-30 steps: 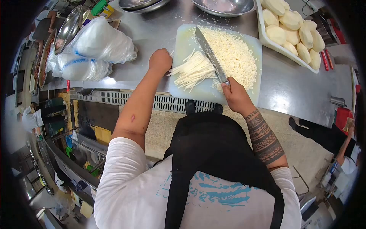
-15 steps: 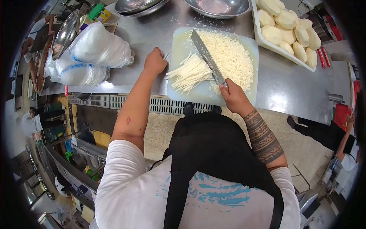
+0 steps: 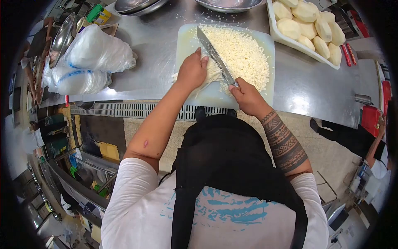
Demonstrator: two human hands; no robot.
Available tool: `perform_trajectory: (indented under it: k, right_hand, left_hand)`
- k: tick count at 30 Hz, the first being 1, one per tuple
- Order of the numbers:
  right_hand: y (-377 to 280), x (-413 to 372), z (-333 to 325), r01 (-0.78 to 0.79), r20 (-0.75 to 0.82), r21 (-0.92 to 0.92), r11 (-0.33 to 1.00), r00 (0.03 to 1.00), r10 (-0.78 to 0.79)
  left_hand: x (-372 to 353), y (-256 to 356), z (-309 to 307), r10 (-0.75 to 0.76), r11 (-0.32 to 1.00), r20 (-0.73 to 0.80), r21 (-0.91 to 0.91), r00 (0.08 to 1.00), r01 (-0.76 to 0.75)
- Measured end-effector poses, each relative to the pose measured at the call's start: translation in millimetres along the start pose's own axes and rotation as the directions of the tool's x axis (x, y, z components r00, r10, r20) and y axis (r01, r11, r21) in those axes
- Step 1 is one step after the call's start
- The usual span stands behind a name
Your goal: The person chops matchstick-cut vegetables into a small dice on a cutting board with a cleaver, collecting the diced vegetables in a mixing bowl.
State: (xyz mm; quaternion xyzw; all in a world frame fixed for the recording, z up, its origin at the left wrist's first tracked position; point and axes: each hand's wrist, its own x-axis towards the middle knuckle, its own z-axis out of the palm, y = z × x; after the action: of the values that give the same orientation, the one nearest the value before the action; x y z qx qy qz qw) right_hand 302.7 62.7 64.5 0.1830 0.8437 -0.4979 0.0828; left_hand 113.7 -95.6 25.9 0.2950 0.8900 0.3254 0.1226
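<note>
One kitchen knife [image 3: 217, 57] sits clamped in the right hand [image 3: 247, 96]; the left hand [image 3: 192, 70], finger closure unclear, seemingly steadies white julienne strips [image 3: 213, 72].

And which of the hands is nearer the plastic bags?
Left. The left hand is at the pale strips, to the right of the plastic bags; the right hand is farther right, gripping the knife.

Left hand [image 3: 192, 70] thumb apart, right hand [image 3: 247, 97] curled, both arms [image 3: 156, 126] outstretched
</note>
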Motion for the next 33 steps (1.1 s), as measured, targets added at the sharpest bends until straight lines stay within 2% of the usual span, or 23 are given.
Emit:
perform_trajectory:
  k: [1,2,3,5,7,8,10,12,13,15,18,19,21,25,27,28,29,31,33]
  right_hand:
    - [1,0,0,0.0,0.003,0.001,1.0,1.0,0.0]
    - [1,-1,1,0.004,0.014,0.028,1.0,1.0,-0.004]
    - [2,-2,1,0.006,0.025,0.053,0.999,1.0,-0.008]
    - [6,-2,5,0.028,-0.006,0.047,0.998,1.0,-0.028]
    - [6,-2,6,0.047,-0.035,0.037,0.998,0.998,-0.046]
    - [6,-1,4,0.011,-0.015,0.07,0.997,1.0,-0.01]
    - [2,-5,1,-0.031,0.009,0.097,0.995,1.0,0.03]
    - [-6,-16,-4,0.115,-0.061,-0.02,0.993,0.991,-0.116]
    - [-16,-28,-8,0.114,-0.054,-0.026,0.993,0.992,-0.115]
    - [-42,-55,-16,-0.043,-0.045,-0.086,0.995,0.998,0.04]
    - [-61,-73,-21,-0.127,-0.003,-0.043,0.991,0.992,0.127]
    - [-49,-60,-11,-0.129,-0.005,-0.046,0.991,0.992,0.129]
    - [-24,-26,13,-0.039,-0.078,-0.138,0.99,0.997,0.028]
    - [-43,-39,3,-0.035,-0.087,-0.13,0.991,0.996,0.024]
    - [-61,-66,-3,-0.096,-0.047,-0.108,0.989,0.995,0.092]
    - [-58,-65,1,-0.067,-0.065,-0.103,0.992,0.996,0.061]
    - [-41,-52,11,-0.072,-0.068,-0.101,0.992,0.996,0.066]
    - [-5,-14,28,0.009,-0.151,-0.167,0.986,0.988,-0.034]
    - [-32,-15,15,-0.001,-0.16,-0.114,0.993,0.987,-0.017]
  left_hand:
    - [-3,-3,12,-0.003,1.0,0.0,0.001,1.0,0.003]
    - [-9,-9,26,0.14,0.989,-0.202,0.077,0.969,-0.126]
    - [-13,-5,31,0.285,0.956,-0.383,0.177,0.879,-0.233]
    - [-16,0,38,0.251,0.968,-0.386,0.109,0.888,-0.227]
    - [-21,3,42,0.292,0.946,-0.312,0.231,0.904,-0.226]
    - [-22,3,44,0.285,0.949,-0.314,0.227,0.906,-0.22]
    - [-21,1,49,0.336,0.903,-0.28,0.368,0.899,-0.223]
    - [-18,-1,51,0.32,0.907,-0.264,0.364,0.91,-0.213]
    - [-17,-2,52,0.31,0.906,-0.244,0.369,0.919,-0.208]
    - [-16,-4,54,0.314,0.908,-0.261,0.364,0.913,-0.208]
    - [-15,-6,56,0.308,0.91,-0.27,0.364,0.912,-0.199]
    - [-15,-6,56,0.3,0.91,-0.264,0.366,0.917,-0.192]
    - [-15,-6,55,0.305,0.91,-0.265,0.363,0.915,-0.199]
    - [-17,-6,52,0.322,0.912,-0.267,0.343,0.908,-0.222]
    - [-16,-6,54,0.313,0.913,-0.263,0.347,0.913,-0.213]
    - [-15,-6,54,0.302,0.914,-0.26,0.351,0.917,-0.201]
    - [-15,-7,55,0.304,0.914,-0.255,0.349,0.918,-0.206]
    - [-17,-5,51,0.299,0.905,-0.234,0.378,0.925,-0.197]
    - [-14,-5,51,0.307,0.909,-0.251,0.365,0.918,-0.204]
